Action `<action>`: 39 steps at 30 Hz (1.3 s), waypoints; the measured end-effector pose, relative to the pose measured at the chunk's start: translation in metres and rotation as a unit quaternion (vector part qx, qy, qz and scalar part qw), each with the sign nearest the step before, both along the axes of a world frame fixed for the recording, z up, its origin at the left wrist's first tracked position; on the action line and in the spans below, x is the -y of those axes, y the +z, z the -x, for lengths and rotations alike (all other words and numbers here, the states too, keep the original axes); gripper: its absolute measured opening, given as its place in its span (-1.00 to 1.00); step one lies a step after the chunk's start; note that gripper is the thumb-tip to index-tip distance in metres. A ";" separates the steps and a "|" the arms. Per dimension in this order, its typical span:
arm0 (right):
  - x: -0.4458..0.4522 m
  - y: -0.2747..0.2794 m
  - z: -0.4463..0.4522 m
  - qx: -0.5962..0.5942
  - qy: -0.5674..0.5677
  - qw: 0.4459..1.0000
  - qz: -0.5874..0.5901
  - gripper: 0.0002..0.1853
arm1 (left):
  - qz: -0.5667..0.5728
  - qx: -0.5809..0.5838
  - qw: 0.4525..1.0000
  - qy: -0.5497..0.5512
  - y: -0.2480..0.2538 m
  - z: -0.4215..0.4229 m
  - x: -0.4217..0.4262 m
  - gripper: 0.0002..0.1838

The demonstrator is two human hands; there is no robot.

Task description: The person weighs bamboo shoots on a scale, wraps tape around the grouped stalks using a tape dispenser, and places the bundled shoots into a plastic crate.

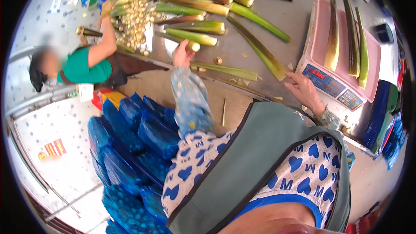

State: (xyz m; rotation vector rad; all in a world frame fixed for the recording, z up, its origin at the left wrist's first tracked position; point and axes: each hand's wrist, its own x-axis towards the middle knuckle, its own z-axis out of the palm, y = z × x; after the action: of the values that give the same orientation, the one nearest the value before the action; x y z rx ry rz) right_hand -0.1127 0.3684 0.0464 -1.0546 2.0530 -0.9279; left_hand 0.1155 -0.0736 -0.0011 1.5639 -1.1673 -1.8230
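Observation:
My left hand (183,53) is closed around the pale cut end of a green stalk (177,38) near the table's front edge. My right hand (304,90) has its fingers apart, with the tips beside the pale end of a long brownish-green stalk (259,51). Whether they touch it, I cannot tell. Several thick green stalks (195,27) lie in a row beyond my left hand, cut ends pointing right. A loose strip of green leaf (229,70) rests along the table edge between my hands.
To the right stands a scale (323,80) with a pink tray (320,26) holding 3 stalks. Small pale cut pieces (138,17) are heaped at far left, where a person in green (89,63) reaches in. Filled blue bags (134,147) stand below the table (299,13).

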 end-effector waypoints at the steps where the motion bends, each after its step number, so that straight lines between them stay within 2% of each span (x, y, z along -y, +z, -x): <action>1: 0.000 0.003 0.000 0.003 -0.023 1.000 0.002 -0.56 | 0.026 -0.038 0.999 0.007 0.019 0.007 -0.028 -0.63; 2: 0.000 0.011 0.000 0.015 0.001 1.000 -0.003 -0.58 | 0.056 -0.109 0.992 -0.012 0.042 0.016 -0.064 -0.59; 4: -0.014 0.009 0.000 -0.003 0.012 1.000 -0.001 -0.61 | 0.138 -0.142 0.975 -0.102 0.077 0.052 -0.129 -0.36; 7: -0.021 -0.002 -0.003 -0.064 0.030 0.997 -0.011 -0.61 | 0.136 -0.193 0.928 -0.287 0.114 0.119 -0.209 -0.32; 10: -0.022 -0.004 -0.007 -0.096 0.035 0.995 0.017 -0.59 | 0.073 -0.214 0.868 -0.441 0.107 0.181 -0.244 -0.31; 12: -0.022 -0.005 -0.012 -0.101 0.039 0.993 0.043 -0.59 | 0.113 -0.183 0.832 -0.512 0.111 0.220 -0.263 -0.29; 15: -0.036 -0.001 -0.014 -0.052 0.036 0.998 -0.023 -0.61 | 0.288 -0.099 0.772 -0.558 0.091 0.261 -0.272 -0.25; 16: -0.042 -0.001 -0.013 -0.058 0.022 0.998 -0.028 -0.61 | 0.287 -0.098 0.767 -0.565 0.082 0.266 -0.273 -0.25; 17: -0.047 -0.001 -0.013 -0.064 0.008 0.997 -0.033 -0.60 | 0.453 -0.061 0.716 -0.527 0.079 0.271 -0.276 -0.27; 18: -0.053 -0.001 -0.011 -0.061 0.000 0.998 -0.032 -0.60 | 0.605 -0.025 0.640 -0.472 0.078 0.274 -0.281 -0.28; 19: -0.056 -0.002 -0.010 -0.075 -0.017 0.997 -0.030 -0.60 | 0.476 -0.030 0.714 -0.513 0.077 0.275 -0.280 -0.30; 22: -0.068 -0.002 -0.010 -0.078 -0.048 0.995 -0.031 -0.60 | 0.378 -0.061 0.781 -0.493 0.071 0.277 -0.273 -0.37; 28: -0.059 0.002 -0.012 -0.066 -0.015 0.997 -0.036 -0.60 | 0.329 -0.061 0.810 -0.481 0.104 0.258 -0.264 -0.40; 39: -0.055 -0.004 -0.013 -0.056 0.038 0.994 -0.085 -0.59 | 0.275 -0.063 0.842 -0.460 0.110 0.237 -0.254 -0.36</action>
State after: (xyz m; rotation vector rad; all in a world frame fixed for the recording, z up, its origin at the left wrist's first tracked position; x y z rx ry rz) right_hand -0.0999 0.4230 0.0426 -1.1050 2.1245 -0.6578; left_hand -0.1218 0.1809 0.1090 0.5332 -2.3632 -1.7551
